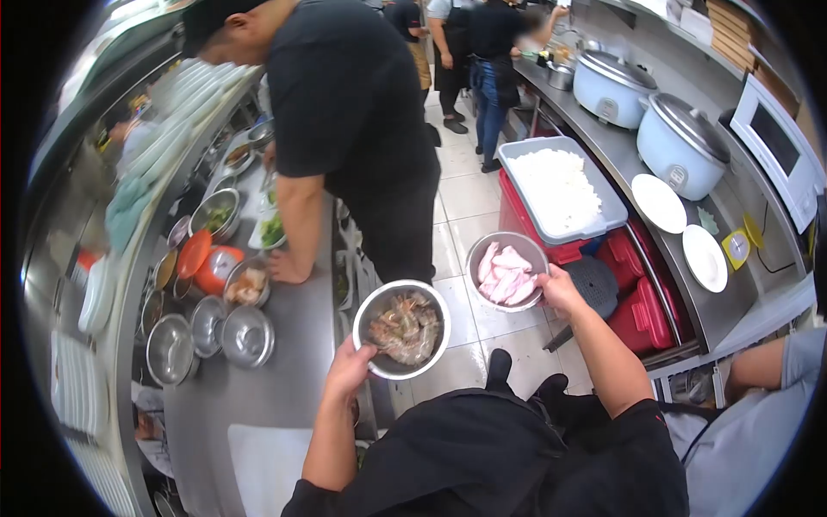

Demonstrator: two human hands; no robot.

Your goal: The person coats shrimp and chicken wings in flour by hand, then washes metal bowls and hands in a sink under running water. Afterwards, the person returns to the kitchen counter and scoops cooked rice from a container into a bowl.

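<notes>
Two bowls up off the surfaces, one to a hand! The shrimp bowl [369,308] is in the left hand [347,370], thumb pinching over the rim at its lower-left side, fingers tucked mostly out of sight; so from that grip the bowl reaches up and to the right, with the shrimp [405,336] heaped inside. Over to the right hand [564,295], and it's the mirror of that: thumb pressed at the right rim of the meat bowl [527,245], the fingers underneath hidden, the bowl reaching away to the left with the pale pink meat [506,276] in it. Both bowls are round, so no long axis to speak of; they sit side by side, apart, the meat bowl a touch farther out.

And here's the relation that counts: the steel counter [297,349] runs down the left, and the shrimp bowl is just beside its right edge, making the left hand the nearer one. Toward the counter's near end lies a white board [269,461]; up the far part, a co-worker [353,95] leans in, close to the steel bowls along the left edge.
</notes>
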